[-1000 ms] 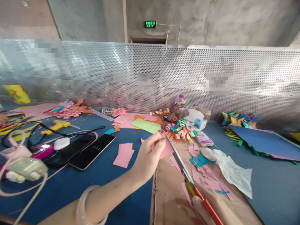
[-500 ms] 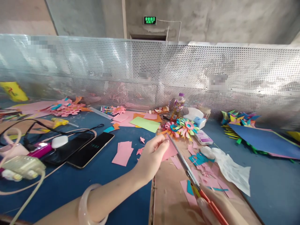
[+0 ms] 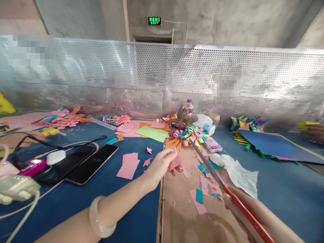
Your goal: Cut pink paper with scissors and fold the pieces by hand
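My left hand, a pale bangle on its wrist, pinches a small piece of pink paper above the brown board. In my right hand is a pair of scissors with orange-red handles, the blades pointing up and left. The blades are apart from the pink paper, to its right, and look close together. Part of the right hand is blurred. Pink and teal paper scraps lie below the scissors. Left of my left hand are small cut pink pieces and pink paper rectangles.
Paper flowers, a drink bottle and a crumpled tissue lie beyond and right. Two phones and cables occupy the left. A perforated metal screen closes the back. Another person's hand shows at far right.
The scissors have moved away from the pink paper, to the right, with my right hand. The paper in my left hand now hangs clear of the blades. The view has shifted slightly right.
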Available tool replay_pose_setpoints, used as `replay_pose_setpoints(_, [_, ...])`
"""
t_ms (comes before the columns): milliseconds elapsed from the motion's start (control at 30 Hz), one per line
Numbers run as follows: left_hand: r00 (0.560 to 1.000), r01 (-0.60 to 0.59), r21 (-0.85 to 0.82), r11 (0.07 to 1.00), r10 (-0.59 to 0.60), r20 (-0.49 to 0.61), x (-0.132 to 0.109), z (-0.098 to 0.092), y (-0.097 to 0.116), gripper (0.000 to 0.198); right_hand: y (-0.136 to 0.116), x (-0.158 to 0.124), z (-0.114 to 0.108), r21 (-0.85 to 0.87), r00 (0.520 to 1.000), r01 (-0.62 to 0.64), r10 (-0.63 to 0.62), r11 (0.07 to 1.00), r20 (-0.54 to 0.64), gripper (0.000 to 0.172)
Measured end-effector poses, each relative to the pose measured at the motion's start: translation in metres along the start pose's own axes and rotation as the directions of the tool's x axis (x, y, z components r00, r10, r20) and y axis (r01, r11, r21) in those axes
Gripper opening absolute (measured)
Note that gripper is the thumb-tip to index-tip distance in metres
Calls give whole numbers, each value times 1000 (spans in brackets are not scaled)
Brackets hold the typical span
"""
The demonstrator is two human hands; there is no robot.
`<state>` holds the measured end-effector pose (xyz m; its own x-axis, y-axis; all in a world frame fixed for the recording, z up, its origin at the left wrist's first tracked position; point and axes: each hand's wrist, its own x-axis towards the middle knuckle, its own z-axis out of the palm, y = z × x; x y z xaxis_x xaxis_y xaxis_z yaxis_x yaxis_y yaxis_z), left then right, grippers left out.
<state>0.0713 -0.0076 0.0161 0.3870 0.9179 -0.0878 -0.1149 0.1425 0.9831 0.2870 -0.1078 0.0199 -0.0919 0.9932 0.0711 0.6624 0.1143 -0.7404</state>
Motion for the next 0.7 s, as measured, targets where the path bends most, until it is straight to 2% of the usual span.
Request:
replay_pose_setpoints(67, [999, -10, 13, 1000, 10, -31, 5, -5, 0, 23, 9, 22, -3, -184, 999, -21, 15, 983, -33, 26])
replay_pose_setpoints(133, [998, -19, 43, 999, 22, -53, 9, -9, -1, 25, 18, 47, -1, -390, 998, -53, 35, 919, -53, 23])
replay_pose_setpoints(233, [998, -36, 61, 997, 38, -40, 12, -13, -6, 26, 27, 81, 7, -550, 1000, -16, 13, 835, -9, 24])
replay_pose_setpoints(400, [996, -82, 35, 996, 82, 18, 11, -15, -13, 27, 26, 107, 21, -642, 996, 17, 41, 766, 75, 27])
replay_pose_setpoints(500, [997, -68, 12, 998, 68, 46, 11, -15, -15, 27, 30, 109, 23, -655, 994, 30, 48, 755, 101, 23])
replay_pose_setpoints(700, [996, -3, 11, 1000, 2, 88, 11, -11, -17, 27, 43, 109, 20, -669, 991, 99, -13, 737, 133, 26])
